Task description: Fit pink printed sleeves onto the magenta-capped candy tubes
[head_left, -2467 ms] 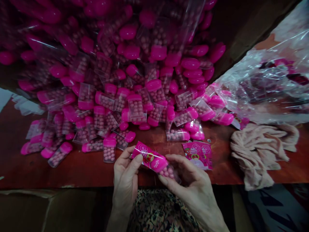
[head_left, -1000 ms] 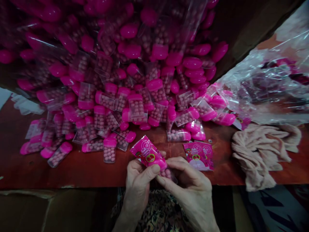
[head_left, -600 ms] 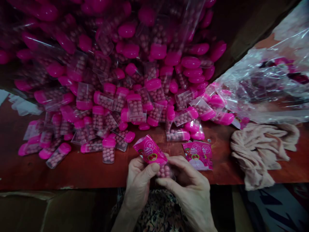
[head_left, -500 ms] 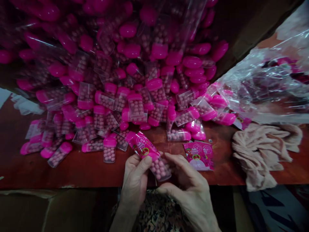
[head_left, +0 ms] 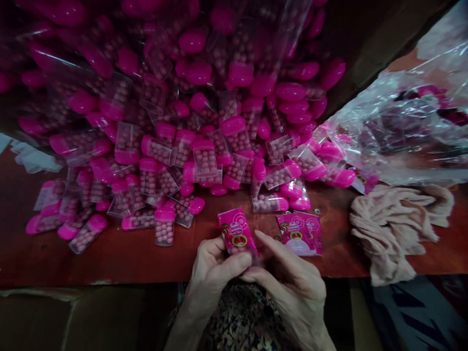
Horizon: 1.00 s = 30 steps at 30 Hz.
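A clear candy box [head_left: 239, 235] of pink balls, wrapped in a printed pink sleeve, stands tilted between my hands near the table's front edge. My left hand [head_left: 215, 273] is closed round it, with the thumb pressed on its lower front. My right hand [head_left: 292, 282] grips the lower right end between thumb and forefinger; part of that end is hidden. Just right of my hands, flat printed sleeves [head_left: 300, 234] lie on the table. Beyond them spreads a large heap of unwrapped candy boxes [head_left: 205, 158] with bright pink caps.
The heap spills from a dark, open carton [head_left: 369, 41] onto the red-brown table [head_left: 146, 261]. A crumpled beige cloth [head_left: 395, 224] lies at the right. Behind it is a clear plastic bag [head_left: 395, 126] with pink items inside.
The held box has turned more upright and sits slightly to the right, its printed sleeve now covering more of the balls. My right fingers have closed in on its lower end.
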Motion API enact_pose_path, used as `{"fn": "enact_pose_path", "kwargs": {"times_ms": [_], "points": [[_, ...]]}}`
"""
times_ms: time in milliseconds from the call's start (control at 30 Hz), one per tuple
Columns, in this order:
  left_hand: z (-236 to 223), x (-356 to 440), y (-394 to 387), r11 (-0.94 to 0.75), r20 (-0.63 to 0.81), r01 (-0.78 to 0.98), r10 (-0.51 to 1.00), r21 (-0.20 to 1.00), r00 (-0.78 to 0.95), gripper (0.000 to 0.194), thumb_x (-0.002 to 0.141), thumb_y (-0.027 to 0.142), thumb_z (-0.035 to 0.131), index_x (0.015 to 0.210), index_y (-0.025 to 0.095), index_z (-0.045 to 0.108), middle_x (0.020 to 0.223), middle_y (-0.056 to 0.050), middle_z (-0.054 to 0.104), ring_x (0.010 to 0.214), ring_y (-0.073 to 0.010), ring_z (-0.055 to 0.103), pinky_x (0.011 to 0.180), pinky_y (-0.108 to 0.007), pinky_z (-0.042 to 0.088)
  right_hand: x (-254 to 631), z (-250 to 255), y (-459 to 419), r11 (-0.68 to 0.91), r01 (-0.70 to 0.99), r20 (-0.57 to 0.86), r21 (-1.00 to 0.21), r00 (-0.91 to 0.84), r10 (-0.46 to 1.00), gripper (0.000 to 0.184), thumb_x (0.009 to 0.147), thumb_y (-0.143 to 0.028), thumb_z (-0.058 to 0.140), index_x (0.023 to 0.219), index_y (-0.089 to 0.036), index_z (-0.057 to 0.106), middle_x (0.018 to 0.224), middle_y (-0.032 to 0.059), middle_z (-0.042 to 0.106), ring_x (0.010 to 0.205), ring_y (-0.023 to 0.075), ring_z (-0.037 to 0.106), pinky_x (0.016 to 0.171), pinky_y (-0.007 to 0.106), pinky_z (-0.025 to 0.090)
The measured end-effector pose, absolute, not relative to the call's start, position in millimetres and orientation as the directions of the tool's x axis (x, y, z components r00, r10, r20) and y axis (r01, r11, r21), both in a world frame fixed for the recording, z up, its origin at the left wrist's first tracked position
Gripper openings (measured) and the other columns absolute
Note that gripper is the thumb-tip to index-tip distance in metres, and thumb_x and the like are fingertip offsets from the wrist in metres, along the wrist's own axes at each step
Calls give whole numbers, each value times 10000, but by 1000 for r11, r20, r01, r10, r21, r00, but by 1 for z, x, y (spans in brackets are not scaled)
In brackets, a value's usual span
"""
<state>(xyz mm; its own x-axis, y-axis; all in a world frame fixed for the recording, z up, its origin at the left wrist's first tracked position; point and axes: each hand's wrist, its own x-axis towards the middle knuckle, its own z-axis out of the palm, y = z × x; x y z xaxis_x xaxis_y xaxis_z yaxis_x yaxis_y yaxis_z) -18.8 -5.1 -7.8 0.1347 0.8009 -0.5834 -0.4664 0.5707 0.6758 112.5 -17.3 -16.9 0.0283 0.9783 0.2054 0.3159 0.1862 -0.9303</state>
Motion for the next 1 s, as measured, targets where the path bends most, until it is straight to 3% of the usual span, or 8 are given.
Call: {"fn": "enact_pose_path", "kwargs": {"times_ms": [133, 233, 467, 600, 733, 1000], "points": [[-5, -22, -6, 634, -640, -391, 756, 667, 136, 181, 578, 266, 766, 658, 122, 691, 564, -1, 613, 520, -86, 489, 525, -202, 396, 114, -19, -18, 315, 414, 344, -854, -4, 939, 476, 753, -261, 693, 1210, -308, 566, 861, -22, 719, 600, 98, 630, 568, 188, 540], [-2, -25, -8, 654, -667, -376, 736, 657, 116, 173, 550, 251, 780, 626, 137, 674, 567, 8, 610, 541, -93, 499, 535, -203, 393, 114, -22, -21, 327, 470, 371, -820, 2, 929, 479, 760, -278, 683, 1222, -306, 560, 751, -23, 709, 527, 104, 597, 483, 200, 497], [-3, -28, -8, 650, -606, -432, 753, 625, 256, 238, 529, 322, 813, 644, 140, 711, 580, 2, 619, 538, -89, 492, 549, -206, 384, 120, -29, -26, 451, 598, 512, -663, -78, 855, 592, 800, -270, 648, 1341, -319, 413, 632, -35, 648, 491, 110, 580, 487, 212, 467], [-7, -28, -6, 612, -562, -493, 783, 619, 266, 284, 519, 392, 812, 620, 142, 724, 581, -27, 649, 540, -111, 522, 572, -229, 410, 119, -29, -26, 451, 663, 524, -598, -102, 845, 530, 868, -338, 544, 1368, -302, 373, 607, -18, 623, 521, 125, 590, 510, 223, 466], [-8, -31, -7, 593, -547, -471, 800, 654, 247, 271, 553, 392, 793, 635, 141, 732, 591, -46, 667, 538, -127, 541, 565, -246, 436, 118, -27, -23, 500, 640, 522, -583, -177, 834, 580, 874, -254, 543, 1403, -265, 304, 601, -20, 606, 529, 121, 590, 520, 211, 472], [3, -27, -7, 604, -623, -475, 770, 640, 140, 225, 511, 312, 825, 639, 157, 724, 595, -26, 673, 563, -127, 576, 588, -234, 458, 117, -29, -20, 516, 620, 531, -590, -183, 827, 567, 873, -236, 541, 1395, -282, 325, 606, -25, 609, 515, 116, 587, 489, 207, 467]]}}
